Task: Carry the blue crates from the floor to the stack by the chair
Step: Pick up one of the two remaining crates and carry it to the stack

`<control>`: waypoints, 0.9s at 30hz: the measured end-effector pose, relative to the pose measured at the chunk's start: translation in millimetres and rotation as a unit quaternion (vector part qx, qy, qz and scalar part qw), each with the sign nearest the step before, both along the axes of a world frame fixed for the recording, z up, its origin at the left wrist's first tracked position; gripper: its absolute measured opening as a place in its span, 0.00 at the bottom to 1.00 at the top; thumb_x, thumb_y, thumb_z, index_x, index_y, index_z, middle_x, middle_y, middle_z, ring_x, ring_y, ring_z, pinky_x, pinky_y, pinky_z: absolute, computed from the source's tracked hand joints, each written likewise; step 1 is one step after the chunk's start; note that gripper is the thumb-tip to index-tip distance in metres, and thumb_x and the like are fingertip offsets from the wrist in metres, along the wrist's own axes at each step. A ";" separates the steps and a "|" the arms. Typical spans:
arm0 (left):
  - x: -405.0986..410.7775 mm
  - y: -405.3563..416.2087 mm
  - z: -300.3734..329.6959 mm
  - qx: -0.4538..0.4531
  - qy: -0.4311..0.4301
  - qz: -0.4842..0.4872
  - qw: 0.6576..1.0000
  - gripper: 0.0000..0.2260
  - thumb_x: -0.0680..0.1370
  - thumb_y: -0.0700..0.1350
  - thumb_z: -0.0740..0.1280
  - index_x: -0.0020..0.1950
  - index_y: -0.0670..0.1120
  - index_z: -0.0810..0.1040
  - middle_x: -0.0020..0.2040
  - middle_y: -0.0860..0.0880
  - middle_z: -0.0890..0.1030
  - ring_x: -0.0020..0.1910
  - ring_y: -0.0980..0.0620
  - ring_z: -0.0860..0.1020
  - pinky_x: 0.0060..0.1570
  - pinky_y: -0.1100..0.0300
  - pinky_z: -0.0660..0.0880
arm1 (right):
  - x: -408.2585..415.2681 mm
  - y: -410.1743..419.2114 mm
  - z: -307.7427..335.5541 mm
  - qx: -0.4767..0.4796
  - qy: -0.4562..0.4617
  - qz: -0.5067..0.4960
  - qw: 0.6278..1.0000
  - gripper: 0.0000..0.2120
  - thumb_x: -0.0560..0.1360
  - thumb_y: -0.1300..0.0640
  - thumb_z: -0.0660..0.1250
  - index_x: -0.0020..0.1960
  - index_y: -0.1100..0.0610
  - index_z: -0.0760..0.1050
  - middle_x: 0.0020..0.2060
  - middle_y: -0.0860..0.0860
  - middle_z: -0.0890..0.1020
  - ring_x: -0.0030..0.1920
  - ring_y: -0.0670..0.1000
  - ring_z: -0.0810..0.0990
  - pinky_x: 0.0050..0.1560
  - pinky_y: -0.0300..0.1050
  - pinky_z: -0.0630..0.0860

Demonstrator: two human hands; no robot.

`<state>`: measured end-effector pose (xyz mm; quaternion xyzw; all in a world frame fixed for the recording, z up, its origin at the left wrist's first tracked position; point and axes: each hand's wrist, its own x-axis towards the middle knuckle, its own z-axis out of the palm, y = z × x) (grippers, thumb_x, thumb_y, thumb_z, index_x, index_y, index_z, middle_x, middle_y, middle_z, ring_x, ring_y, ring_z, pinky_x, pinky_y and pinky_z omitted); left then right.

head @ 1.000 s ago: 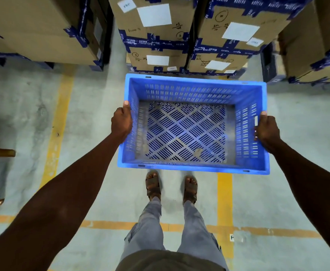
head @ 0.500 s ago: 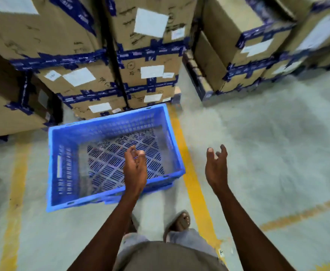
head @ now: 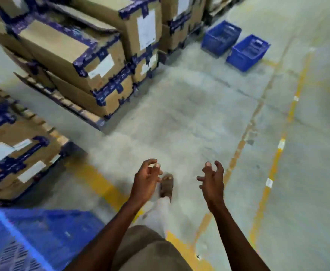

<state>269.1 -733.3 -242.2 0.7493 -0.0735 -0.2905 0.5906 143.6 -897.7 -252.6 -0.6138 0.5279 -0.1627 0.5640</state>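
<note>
Since half a second ago: view swung rightward; blue crate (head: 33,241) just released, then at centre-left, now down at 8 o'clock, cut by the frame edge, blurred, resting on the concrete floor (head: 189,114). Both hands moved off it and out over bare floor.

Left hand (head: 146,180) at 6 o'clock, empty, fingers loosely curled, gripping nothing. Right hand (head: 212,180) beside it at 5 o'clock, empty, fingers spread and half bent. Hands apart, not touching.

One sandalled foot (head: 167,184) between the hands, stepping forward.

Two more blue crates at 1 o'clock, far across the floor: nearer crate (head: 247,52) and farther crate (head: 220,37), side by side, upright.

Taped cardboard boxes (head: 78,55) stacked from 9 to 12 o'clock. Yellow floor lines (head: 273,163) at 4 o'clock.
</note>
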 end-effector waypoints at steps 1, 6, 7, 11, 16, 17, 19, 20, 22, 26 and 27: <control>15.3 -32.1 -4.0 0.008 -0.003 -0.018 1.000 0.04 0.81 0.49 0.65 0.56 0.52 0.75 0.41 0.44 0.84 0.33 0.51 0.81 0.33 0.66 0.72 | 8.1 -28.1 -4.9 -0.002 0.002 -0.016 1.000 0.29 0.79 0.32 0.57 0.75 0.45 0.60 0.52 0.48 0.81 0.41 0.47 0.85 0.55 0.61 0.80; 88.4 -182.8 -12.3 0.037 0.014 -0.089 0.995 0.05 0.82 0.48 0.64 0.55 0.50 0.76 0.42 0.45 0.85 0.33 0.53 0.81 0.33 0.67 0.72 | 55.8 -150.9 -8.9 0.010 0.029 -0.062 0.998 0.23 0.82 0.39 0.57 0.74 0.46 0.62 0.52 0.50 0.83 0.41 0.50 0.85 0.52 0.57 0.79; 103.1 -213.8 -9.4 0.045 0.015 -0.108 0.993 0.04 0.82 0.49 0.64 0.54 0.52 0.76 0.42 0.46 0.85 0.34 0.53 0.82 0.34 0.66 0.73 | 64.9 -175.3 -6.4 0.012 0.030 -0.065 0.997 0.22 0.82 0.39 0.58 0.74 0.45 0.62 0.51 0.50 0.83 0.41 0.51 0.85 0.51 0.55 0.79; 153.2 -332.3 9.9 0.055 0.004 -0.174 0.983 0.03 0.82 0.51 0.64 0.53 0.54 0.76 0.42 0.47 0.85 0.35 0.53 0.82 0.34 0.69 0.72 | 98.2 -269.9 6.7 0.008 0.027 -0.078 0.997 0.20 0.82 0.39 0.59 0.72 0.43 0.63 0.47 0.50 0.85 0.38 0.49 0.85 0.44 0.49 0.77; 201.0 -485.5 10.3 0.065 -0.008 -0.246 0.967 0.03 0.82 0.49 0.64 0.53 0.53 0.76 0.42 0.44 0.84 0.35 0.53 0.81 0.32 0.70 0.71 | 141.3 -385.1 0.6 0.023 0.000 -0.130 0.991 0.21 0.82 0.41 0.59 0.73 0.45 0.64 0.46 0.51 0.85 0.37 0.48 0.85 0.42 0.44 0.77; 207.9 -518.1 5.1 0.070 -0.008 -0.259 0.963 0.02 0.82 0.49 0.64 0.53 0.53 0.76 0.42 0.44 0.84 0.35 0.53 0.81 0.32 0.70 0.71 | 148.5 -411.4 -3.3 0.027 -0.003 -0.138 0.990 0.20 0.83 0.42 0.59 0.72 0.45 0.64 0.46 0.51 0.85 0.38 0.47 0.85 0.42 0.41 0.78; 219.1 -579.5 -5.7 0.074 -0.012 -0.275 0.959 0.02 0.82 0.48 0.64 0.53 0.53 0.76 0.42 0.44 0.84 0.35 0.52 0.81 0.32 0.70 0.71 | 160.6 -465.2 -11.5 0.024 -0.004 -0.140 0.990 0.19 0.83 0.44 0.59 0.72 0.45 0.64 0.47 0.52 0.85 0.41 0.46 0.85 0.39 0.33 0.76; 223.5 -612.5 -12.1 0.077 -0.013 -0.282 0.956 0.02 0.82 0.48 0.64 0.53 0.53 0.76 0.42 0.44 0.84 0.35 0.52 0.81 0.32 0.70 0.71 | 164.6 -496.6 -16.9 0.027 -0.001 -0.143 0.989 0.18 0.83 0.44 0.60 0.71 0.45 0.65 0.46 0.52 0.85 0.41 0.45 0.84 0.38 0.32 0.75; 232.0 -681.6 -24.4 0.090 -0.018 -0.291 0.952 0.03 0.82 0.49 0.64 0.54 0.53 0.76 0.42 0.45 0.84 0.36 0.52 0.81 0.33 0.68 0.71 | 172.4 -569.9 -28.4 0.036 0.011 -0.137 0.990 0.17 0.83 0.43 0.59 0.70 0.44 0.64 0.44 0.49 0.84 0.39 0.43 0.83 0.36 0.29 0.73; 246.5 -813.0 -20.8 0.096 -0.022 -0.299 0.949 0.04 0.81 0.51 0.64 0.54 0.55 0.76 0.42 0.48 0.85 0.36 0.52 0.82 0.36 0.62 0.72 | 190.7 -720.3 -25.5 0.025 0.032 -0.106 0.993 0.25 0.81 0.39 0.60 0.75 0.48 0.63 0.47 0.49 0.84 0.42 0.48 0.85 0.46 0.41 0.78; 249.8 -846.2 -14.7 0.094 -0.023 -0.300 0.949 0.04 0.81 0.52 0.64 0.55 0.56 0.76 0.42 0.48 0.85 0.36 0.53 0.82 0.37 0.62 0.72 | 195.0 -757.1 -19.4 0.020 0.031 -0.108 0.993 0.26 0.81 0.38 0.60 0.75 0.48 0.63 0.47 0.48 0.84 0.41 0.48 0.85 0.48 0.46 0.79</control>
